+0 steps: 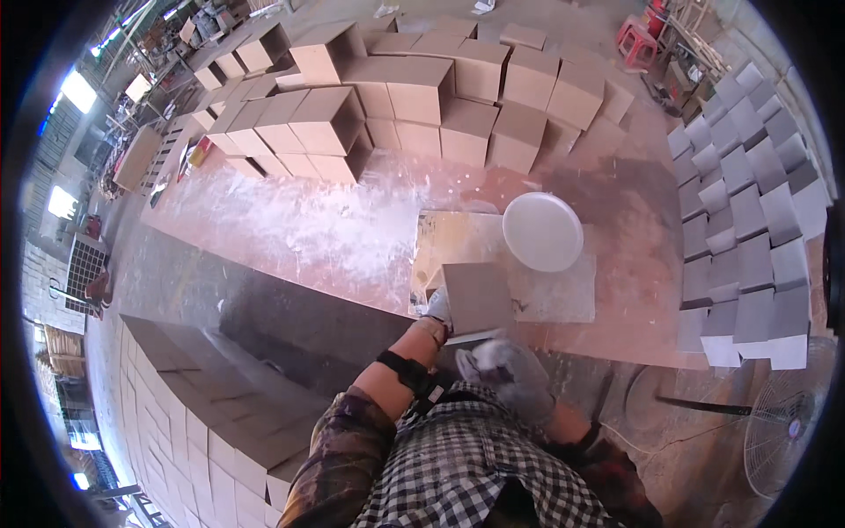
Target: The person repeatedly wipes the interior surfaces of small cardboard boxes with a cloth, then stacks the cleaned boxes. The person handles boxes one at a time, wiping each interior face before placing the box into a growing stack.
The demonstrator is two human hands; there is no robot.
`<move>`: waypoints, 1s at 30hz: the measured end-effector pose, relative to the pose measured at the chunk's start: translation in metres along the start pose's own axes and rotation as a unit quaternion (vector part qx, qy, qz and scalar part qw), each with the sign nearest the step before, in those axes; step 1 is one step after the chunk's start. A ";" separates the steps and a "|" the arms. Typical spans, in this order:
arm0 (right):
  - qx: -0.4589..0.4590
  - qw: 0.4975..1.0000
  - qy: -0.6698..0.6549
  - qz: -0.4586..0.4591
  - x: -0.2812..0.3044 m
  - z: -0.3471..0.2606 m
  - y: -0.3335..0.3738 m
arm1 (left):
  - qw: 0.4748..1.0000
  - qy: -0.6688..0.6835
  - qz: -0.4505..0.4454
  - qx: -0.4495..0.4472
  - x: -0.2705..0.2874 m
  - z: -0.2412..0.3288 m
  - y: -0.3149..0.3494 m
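Observation:
A grey-brown cardboard-like box stands at the near edge of the worktable, right before my body. My left hand, in a pale glove, grips the box at its left side; its fingertips are partly hidden by the box. Close to the box's near lower edge is my right hand, in a grey-white glove and smeared by motion. Whether it holds anything is not clear. Beneath and behind the box lies a worn, whitish-stained board. On that board, a round white tray or lid sits beyond the box to the right.
Similar brown boxes are stacked along the table's far side. White powder covers the reddish tabletop. Grey-white boxes rise in rows at the right. More boxes stand at lower left, and a floor fan at lower right.

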State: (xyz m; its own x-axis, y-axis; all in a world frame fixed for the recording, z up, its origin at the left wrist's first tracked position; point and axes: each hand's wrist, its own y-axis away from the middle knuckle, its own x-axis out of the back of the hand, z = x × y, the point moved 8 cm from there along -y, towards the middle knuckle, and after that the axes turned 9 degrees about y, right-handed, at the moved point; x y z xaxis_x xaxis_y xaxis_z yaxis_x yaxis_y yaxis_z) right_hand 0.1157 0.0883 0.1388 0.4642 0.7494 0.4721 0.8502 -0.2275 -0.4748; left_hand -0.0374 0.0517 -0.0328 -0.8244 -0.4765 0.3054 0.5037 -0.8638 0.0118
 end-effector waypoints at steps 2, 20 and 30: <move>-0.017 0.999 -0.033 0.019 0.012 0.007 0.032 | 0.984 0.150 0.022 0.094 0.012 -0.024 0.005; -0.335 0.784 -0.481 0.207 0.068 0.095 0.043 | 0.862 0.480 0.139 0.086 0.083 0.019 -0.004; -0.425 0.717 -0.531 0.150 0.090 0.137 0.033 | 0.853 0.483 0.187 0.069 0.096 0.038 -0.012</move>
State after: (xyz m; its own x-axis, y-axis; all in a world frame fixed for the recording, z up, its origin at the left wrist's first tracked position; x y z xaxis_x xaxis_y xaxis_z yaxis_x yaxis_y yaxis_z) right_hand 0.1512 0.2329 0.0640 0.5910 0.5359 -0.6029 0.8052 -0.4361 0.4018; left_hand -0.1123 0.0224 0.0326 -0.3942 -0.6838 -0.6140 0.7483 -0.6267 0.2176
